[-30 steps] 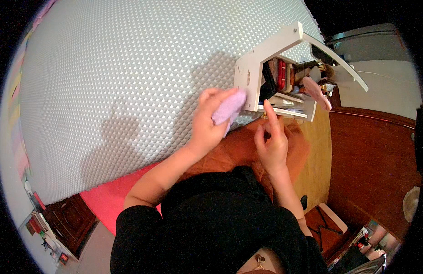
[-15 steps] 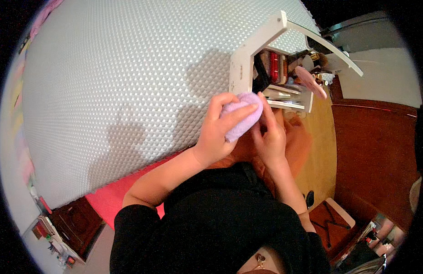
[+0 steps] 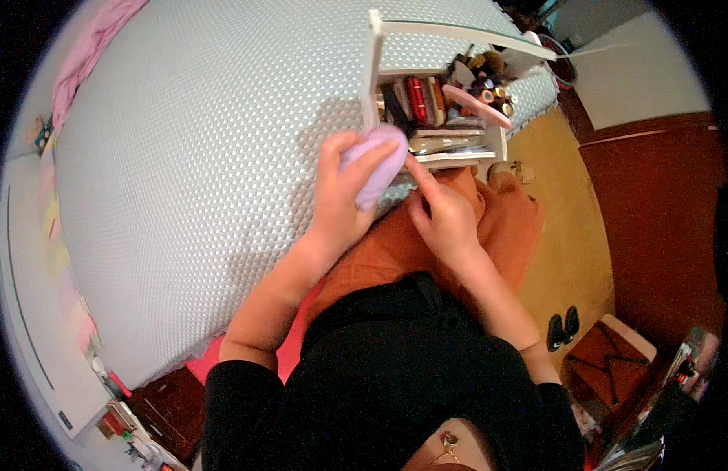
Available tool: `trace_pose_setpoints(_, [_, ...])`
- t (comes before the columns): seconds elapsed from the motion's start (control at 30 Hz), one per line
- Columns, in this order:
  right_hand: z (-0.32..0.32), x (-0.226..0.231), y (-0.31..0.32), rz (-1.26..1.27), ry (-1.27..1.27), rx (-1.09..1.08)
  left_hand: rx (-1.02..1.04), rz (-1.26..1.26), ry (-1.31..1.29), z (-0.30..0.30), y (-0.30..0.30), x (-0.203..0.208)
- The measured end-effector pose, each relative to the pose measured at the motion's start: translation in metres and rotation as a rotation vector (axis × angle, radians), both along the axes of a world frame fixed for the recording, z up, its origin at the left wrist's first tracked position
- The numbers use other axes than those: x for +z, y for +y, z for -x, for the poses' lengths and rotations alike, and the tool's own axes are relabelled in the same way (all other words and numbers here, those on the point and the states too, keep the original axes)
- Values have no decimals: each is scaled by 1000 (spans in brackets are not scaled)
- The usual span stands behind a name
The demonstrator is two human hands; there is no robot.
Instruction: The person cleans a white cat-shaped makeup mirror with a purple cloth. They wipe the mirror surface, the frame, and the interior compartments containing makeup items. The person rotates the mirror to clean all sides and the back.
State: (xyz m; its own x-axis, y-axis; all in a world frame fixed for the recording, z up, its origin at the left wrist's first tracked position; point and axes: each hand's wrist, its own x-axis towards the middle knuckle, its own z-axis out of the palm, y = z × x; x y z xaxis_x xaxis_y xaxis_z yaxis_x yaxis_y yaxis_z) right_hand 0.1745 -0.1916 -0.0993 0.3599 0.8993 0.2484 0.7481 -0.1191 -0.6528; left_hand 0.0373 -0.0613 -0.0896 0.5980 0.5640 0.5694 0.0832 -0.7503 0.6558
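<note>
A lilac, soft fuzzy cloth [image 3: 377, 182], folded into a thick pad, is in my left hand [image 3: 335, 200], whose fingers wrap over its top and side. My right hand [image 3: 450, 221] is just right of the cloth, its index finger stretched toward the cloth's right edge and its thumb apart below. Whether the fingertip touches the cloth I cannot tell. Right beyond both hands is a white cosmetics box [image 3: 500, 145] with a raised frame. Inside it are a red case [image 3: 416, 100], several upright palettes, bottles and brushes, and a pink oval object [image 3: 475, 107] at its right side.
The box is at the edge of a bed with a pale quilted cover [image 3: 207, 149]. My orange-clad legs [image 3: 380, 255] are below my hands. Wooden floor [image 3: 572, 228], dark slippers [image 3: 563, 328], a folding stool [image 3: 611, 357] and a reddish-brown cabinet [image 3: 662, 212] are on the right.
The view has shifted, so the box appears further left and more of its contents show. My left hand keeps its hold on the cloth. My right index finger stays pointed beside it.
</note>
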Motion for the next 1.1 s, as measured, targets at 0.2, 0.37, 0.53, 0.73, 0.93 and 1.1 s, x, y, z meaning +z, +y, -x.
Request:
trace_pose_setpoints(0.2, [2, 6, -18, 22, 470, 90, -26, 194, 69, 41, -40, 6])
trace_pose_setpoints(0.37, [22, 12, -35, -260, 450, 79, -364, 708, 51, 21, -74, 18])
trace_pose_setpoints(0.53, [-11, 15, -50, -298, 221, -146, -240, 54, 365, 22, -41, 20])
trace_pose_setpoints(0.73, [-8, 25, -25, -284, 13, -127, -13, 746, -59, -9, 1, 0])
trace_pose_setpoints(0.93, [5, 4, 10, -350, -202, -15, -182, 952, -162, -35, -4, -12])
trace_pose_setpoints(1.1, [-11, 11, 0, -312, -297, -94, -125, 1044, -175, -39, -20, 10])
